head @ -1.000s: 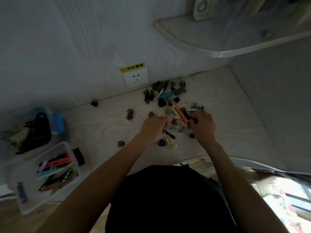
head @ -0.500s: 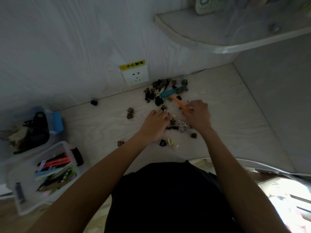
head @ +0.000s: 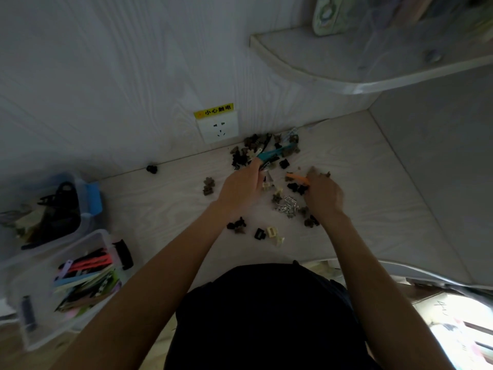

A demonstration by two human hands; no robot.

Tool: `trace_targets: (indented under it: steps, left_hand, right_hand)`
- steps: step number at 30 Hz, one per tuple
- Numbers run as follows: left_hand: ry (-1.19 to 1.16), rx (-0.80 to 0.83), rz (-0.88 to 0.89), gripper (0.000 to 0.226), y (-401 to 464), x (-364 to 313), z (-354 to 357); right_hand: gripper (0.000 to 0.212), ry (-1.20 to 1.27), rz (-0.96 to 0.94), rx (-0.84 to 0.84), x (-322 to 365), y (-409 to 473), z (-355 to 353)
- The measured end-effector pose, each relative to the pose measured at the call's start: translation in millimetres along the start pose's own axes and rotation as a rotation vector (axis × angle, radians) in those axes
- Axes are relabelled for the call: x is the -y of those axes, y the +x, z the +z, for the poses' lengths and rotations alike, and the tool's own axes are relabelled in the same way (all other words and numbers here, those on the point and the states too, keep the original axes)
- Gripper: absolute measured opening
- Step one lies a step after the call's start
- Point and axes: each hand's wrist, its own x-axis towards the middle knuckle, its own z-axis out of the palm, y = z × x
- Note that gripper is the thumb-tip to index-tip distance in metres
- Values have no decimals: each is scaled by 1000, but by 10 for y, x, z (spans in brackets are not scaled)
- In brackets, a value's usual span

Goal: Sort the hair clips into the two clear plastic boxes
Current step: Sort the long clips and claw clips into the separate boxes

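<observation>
Taking the wall socket (head: 217, 128) as the landmark: far to its lower left, two clear plastic boxes are running off the frame's left edge, the farther box (head: 80, 182) holding dark claw clips that are too dim to count, the nearer box (head: 98, 237) holding flat coloured clips (head: 85, 276) lying in a loose stack. Just below and right of the socket, the pile of loose hair clips (head: 264, 150) is lying on the pale wooden desk (head: 160, 204), blurred and shadowed so that single pieces are hard to separate. The left hand (head: 240, 188) is reaching into that pile, its fingers curling around a teal clip (head: 272, 154); the fingertips themselves are hidden by the hand's back. Further right of the socket, the right hand (head: 322, 194) is pinching an orange clip (head: 297, 178) with bent fingers. Above and right of the socket, a rounded shelf (head: 306, 65) is jutting from the pale panelled wall, its contents blurred.
</observation>
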Motion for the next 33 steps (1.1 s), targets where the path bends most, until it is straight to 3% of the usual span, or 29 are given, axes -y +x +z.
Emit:
trace_targets:
  steps: [4,8,14,18,22,27,30,33]
  left_hand:
    - [174,231,14,30,269,0,80]
    - [341,351,52,38,429,64,185]
    - [344,251,139,29,403,179,211]
    - [347,200,235,24,211,298,248]
    - [268,46,317,15,-46,332,240]
    - [154,-148,46,24,-171,317,131]
    - [23,-96,-231,27,-109,310,16]
    - [42,-55,-300,32,36,361,-52]
  right_hand:
    - [27,27,-31,14,17,-28,-26]
    - [37,-21,27,-75,-115,-72,29]
    - [24,47,29,-34,-91,-56,147]
    - [26,164,-20,-98,-131,-25,97]
    - [21,156,-127,-133,-93,117,32]
    - [23,72,-158,-54,-6,190,43]
    - [24,51,-154,-15,21,211,53]
    - [25,-35,-169,47,72,196,56]
